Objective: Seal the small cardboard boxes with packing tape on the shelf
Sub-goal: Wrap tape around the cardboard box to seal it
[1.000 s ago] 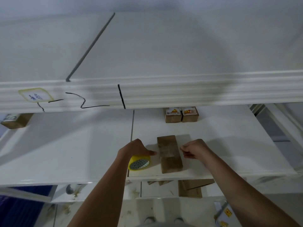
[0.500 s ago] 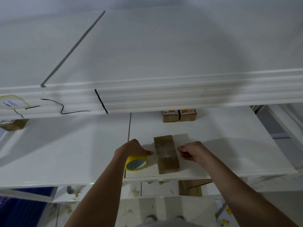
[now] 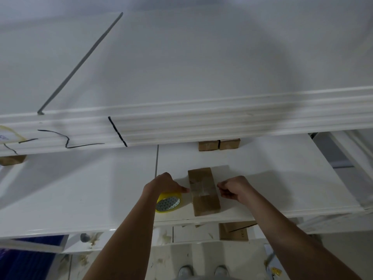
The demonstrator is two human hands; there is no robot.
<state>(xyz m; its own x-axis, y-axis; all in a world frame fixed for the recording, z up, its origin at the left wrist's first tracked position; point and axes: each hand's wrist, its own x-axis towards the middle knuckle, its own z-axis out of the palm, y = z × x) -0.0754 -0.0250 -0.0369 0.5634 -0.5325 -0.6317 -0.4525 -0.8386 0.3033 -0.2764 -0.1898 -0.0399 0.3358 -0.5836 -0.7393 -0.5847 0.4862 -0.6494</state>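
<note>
A small brown cardboard box (image 3: 205, 203) lies lengthwise on the white shelf (image 3: 282, 188), with a strip of clear tape (image 3: 198, 187) across its middle. My left hand (image 3: 165, 183) grips a yellow roll of packing tape (image 3: 168, 202) just left of the box, its thumb touching the box's left side. To the right of the box, my right hand (image 3: 235, 189) has curled fingers that pinch the tape's free end, a little off the box's right edge.
Two small boxes (image 3: 219, 144) stand side by side at the back of the shelf under the upper shelf's thick white edge (image 3: 201, 122). Another box (image 3: 12, 159) sits far left. Flat cardboard (image 3: 234, 231) lies on the lower level. My shoes (image 3: 203, 270) show below.
The view has tilted slightly, so the back boxes are more hidden under the upper shelf. Both hands have stayed at the box's sides, the right one slightly farther from it.
</note>
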